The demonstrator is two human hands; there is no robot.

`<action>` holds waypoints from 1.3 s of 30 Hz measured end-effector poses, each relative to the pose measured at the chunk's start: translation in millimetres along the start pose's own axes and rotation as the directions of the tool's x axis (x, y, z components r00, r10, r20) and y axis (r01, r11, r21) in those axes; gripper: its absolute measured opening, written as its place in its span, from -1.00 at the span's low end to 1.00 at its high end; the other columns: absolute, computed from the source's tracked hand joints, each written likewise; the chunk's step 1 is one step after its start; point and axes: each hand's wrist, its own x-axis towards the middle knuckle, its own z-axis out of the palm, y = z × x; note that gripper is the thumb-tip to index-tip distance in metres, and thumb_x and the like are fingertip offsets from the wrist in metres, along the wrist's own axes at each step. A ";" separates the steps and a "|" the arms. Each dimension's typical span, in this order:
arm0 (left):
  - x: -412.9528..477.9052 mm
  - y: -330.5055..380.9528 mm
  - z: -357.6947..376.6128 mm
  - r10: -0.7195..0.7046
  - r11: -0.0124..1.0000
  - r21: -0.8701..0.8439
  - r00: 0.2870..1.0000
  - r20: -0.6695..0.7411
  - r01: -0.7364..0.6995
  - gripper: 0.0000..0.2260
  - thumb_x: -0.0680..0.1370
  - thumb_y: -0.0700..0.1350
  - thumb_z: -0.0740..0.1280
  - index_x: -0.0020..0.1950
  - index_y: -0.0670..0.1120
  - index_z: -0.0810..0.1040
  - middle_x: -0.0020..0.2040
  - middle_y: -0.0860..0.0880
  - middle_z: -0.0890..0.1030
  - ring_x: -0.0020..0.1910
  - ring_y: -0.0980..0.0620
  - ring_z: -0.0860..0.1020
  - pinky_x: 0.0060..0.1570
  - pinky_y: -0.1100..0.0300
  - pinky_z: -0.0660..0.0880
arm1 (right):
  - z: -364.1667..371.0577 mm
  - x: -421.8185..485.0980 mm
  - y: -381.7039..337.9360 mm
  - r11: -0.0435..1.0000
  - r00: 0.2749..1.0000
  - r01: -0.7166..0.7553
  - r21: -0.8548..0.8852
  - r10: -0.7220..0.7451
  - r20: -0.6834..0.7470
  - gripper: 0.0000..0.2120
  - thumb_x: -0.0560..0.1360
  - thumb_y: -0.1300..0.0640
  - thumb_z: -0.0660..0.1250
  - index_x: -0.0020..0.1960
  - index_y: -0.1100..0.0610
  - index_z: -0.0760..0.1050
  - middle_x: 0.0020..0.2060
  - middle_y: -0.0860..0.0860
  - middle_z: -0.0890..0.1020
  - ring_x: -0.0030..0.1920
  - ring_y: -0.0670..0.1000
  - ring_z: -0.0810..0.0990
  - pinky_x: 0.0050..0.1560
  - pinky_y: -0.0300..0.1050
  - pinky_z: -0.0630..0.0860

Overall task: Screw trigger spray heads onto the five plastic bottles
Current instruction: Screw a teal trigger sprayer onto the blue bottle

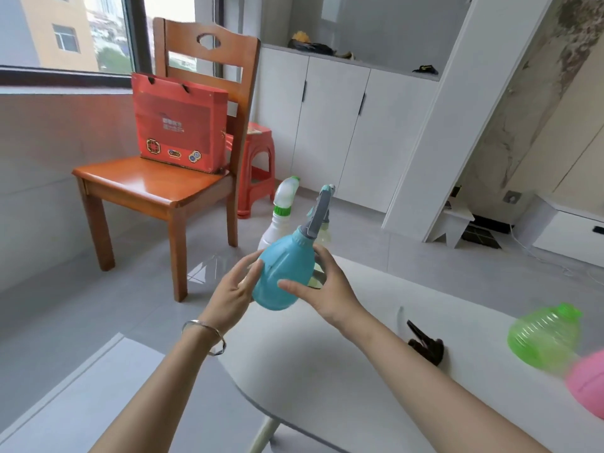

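Observation:
A blue plastic bottle (281, 276) with a grey and blue trigger spray head (318, 214) on its neck is held tilted above the far end of the white table (343, 371). My left hand (233, 292) touches its left side with spread fingers. My right hand (327, 289) grips its right side. Behind it stands a white bottle (277, 223) with a white and green spray head, and a clear bottle (323, 235) is mostly hidden. A dark trigger spray head (426, 346) lies loose on the table. A green bottle (544, 338) and a pink bottle (588, 387) without heads sit at the right edge.
A wooden chair (157, 188) with a red gift bag (178, 125) stands beyond the table on the left, with a red plastic stool (255, 171) behind it. White cabinets (343, 125) line the back wall.

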 end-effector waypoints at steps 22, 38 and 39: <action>22.2 -65.5 -40.6 -0.090 0.985 0.135 0.990 -0.108 0.104 -0.74 0.62 0.02 0.10 0.23 -0.01 0.46 -0.01 0.11 0.57 -0.05 0.34 0.53 -0.04 0.46 0.44 | 57.5 40.0 46.9 0.983 0.999 -0.027 -0.179 0.032 0.023 -0.42 0.33 0.04 0.53 0.18 -0.29 0.29 0.06 -0.35 0.43 0.06 -0.32 0.45 -0.17 -0.48 0.46; 16.9 -60.4 -35.5 -0.069 0.978 0.188 0.991 -0.116 0.090 -0.69 0.65 -0.06 0.10 0.33 -0.12 0.44 0.16 -0.05 0.57 0.13 0.05 0.50 0.14 0.25 0.41 | 56.9 39.4 51.5 0.971 0.999 -0.037 -0.235 0.044 0.022 -0.38 0.34 -0.02 0.51 0.10 -0.49 0.19 0.08 -0.43 0.39 0.07 -0.38 0.43 0.03 -0.34 0.46; 16.5 -60.9 -36.1 -0.071 0.977 0.193 0.990 -0.119 0.094 -0.69 0.65 -0.07 0.10 0.33 -0.13 0.44 0.17 -0.05 0.56 0.14 0.06 0.49 0.12 0.28 0.40 | 56.5 38.3 52.1 0.972 0.998 -0.039 -0.231 0.047 0.030 -0.36 0.35 -0.01 0.50 0.13 -0.48 0.17 0.08 -0.45 0.37 0.08 -0.36 0.43 0.03 -0.36 0.43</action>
